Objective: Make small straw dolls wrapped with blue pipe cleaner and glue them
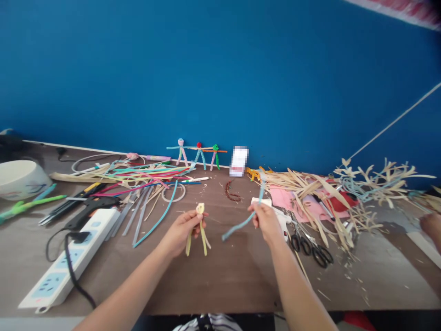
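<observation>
Pinched in my left hand (pixel 185 230) is a small pale-yellow pipe-cleaner figure (pixel 200 209), its coiled head above my fingers and several strands hanging below. A light-blue pipe cleaner (pixel 238 226) is gripped by my right hand (pixel 265 219); one end sticks up past the fingers and the other slants down to the left. The two hands are apart over the table, and the blue piece does not touch the yellow figure. Against the wall stand three finished pipe-cleaner figures, the middle one with a red head (pixel 199 145).
Loose pipe cleaners (pixel 151 172) lie in a heap at the left, near a hot glue gun (pixel 93 207), power strip (pixel 74 257) and white bowl (pixel 22 177). Scissors (pixel 319 253) and pale dried strips (pixel 299 184) lie at the right. Another person's hand (pixel 430 227) shows at the right edge.
</observation>
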`<control>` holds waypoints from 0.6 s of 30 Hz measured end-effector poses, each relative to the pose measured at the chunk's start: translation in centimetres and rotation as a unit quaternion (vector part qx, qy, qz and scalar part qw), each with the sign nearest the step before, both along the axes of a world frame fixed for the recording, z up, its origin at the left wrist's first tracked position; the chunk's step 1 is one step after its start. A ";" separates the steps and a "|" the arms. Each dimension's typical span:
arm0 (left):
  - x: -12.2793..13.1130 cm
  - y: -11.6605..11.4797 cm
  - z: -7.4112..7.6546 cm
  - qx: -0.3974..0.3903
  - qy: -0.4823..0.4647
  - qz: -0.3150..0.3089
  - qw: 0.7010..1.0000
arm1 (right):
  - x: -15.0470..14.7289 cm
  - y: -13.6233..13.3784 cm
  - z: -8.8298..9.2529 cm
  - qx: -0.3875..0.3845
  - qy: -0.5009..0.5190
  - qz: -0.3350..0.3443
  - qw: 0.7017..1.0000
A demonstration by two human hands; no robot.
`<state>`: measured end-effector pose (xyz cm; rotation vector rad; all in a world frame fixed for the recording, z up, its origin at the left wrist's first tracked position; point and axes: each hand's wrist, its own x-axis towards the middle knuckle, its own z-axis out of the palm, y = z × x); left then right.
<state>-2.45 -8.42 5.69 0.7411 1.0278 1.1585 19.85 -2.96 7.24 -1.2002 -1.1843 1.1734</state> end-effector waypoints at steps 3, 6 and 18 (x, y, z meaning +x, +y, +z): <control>1.3 -0.3 -0.3 -0.024 0.032 -0.034 0.999 | 0.3 0.8 1.1 0.004 0.152 -0.050 0.987; 2.4 -0.3 -0.3 -0.011 0.036 -0.041 0.998 | 0.1 0.4 1.4 -0.007 0.248 -0.038 0.968; 3.4 -0.5 0.4 0.029 0.054 -0.056 0.997 | -0.6 -0.9 -0.2 -0.023 0.218 -0.067 0.973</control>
